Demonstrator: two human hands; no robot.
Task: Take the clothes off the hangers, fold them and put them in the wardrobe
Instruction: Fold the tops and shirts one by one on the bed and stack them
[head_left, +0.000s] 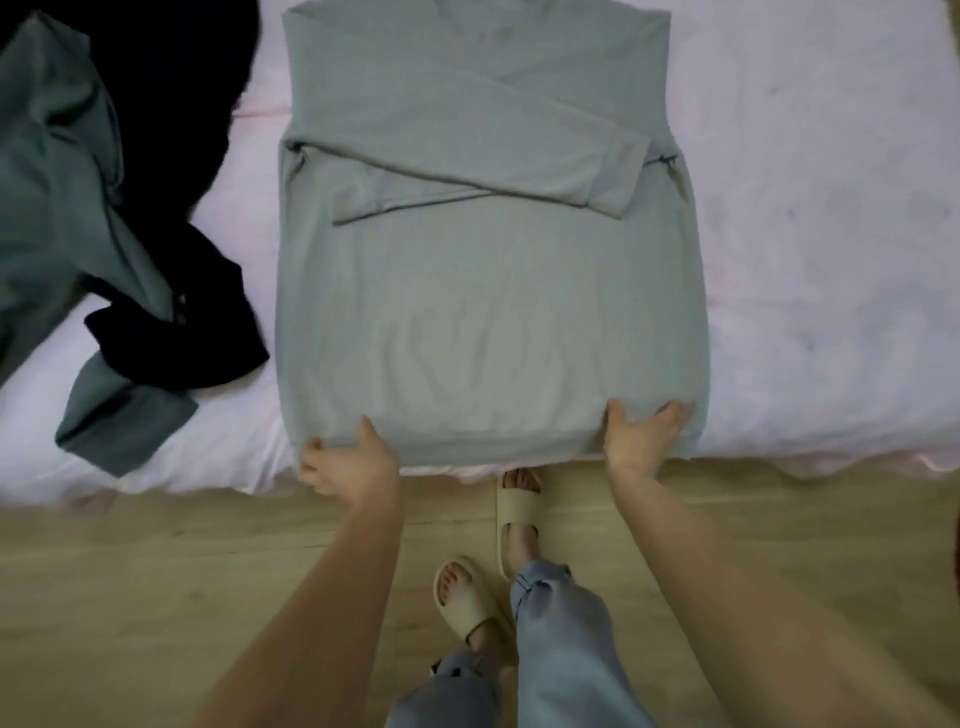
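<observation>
Item 1: pale grey-green long-sleeved top (488, 312). Lies flat on the bed (810, 218), which is covered with a light pink sheet; neck end away from the person, hem at the near edge of the bed. Both sleeves are folded across the chest, the one ending at the right overlapping the other.

Item 2: left hand (345, 465). Grips the hem at the near left corner of the top, thumb on the cloth, fingers curled round the edge.

Item 3: right hand (641, 436). Grips the hem at the near right corner, thumb on top, fingers tucked under the fabric.

Item 4: darker teal garment (67, 208). Crumpled on the left part of the bed, one sleeve trailing toward the near edge.

Item 5: black garment (171, 317). Heaped beside and partly over the teal one, apart from the pale top.

Item 6: wooden floor (130, 587). Person stands on it at the bed's edge in beige slides (470, 597) and light blue jeans (566, 644).
</observation>
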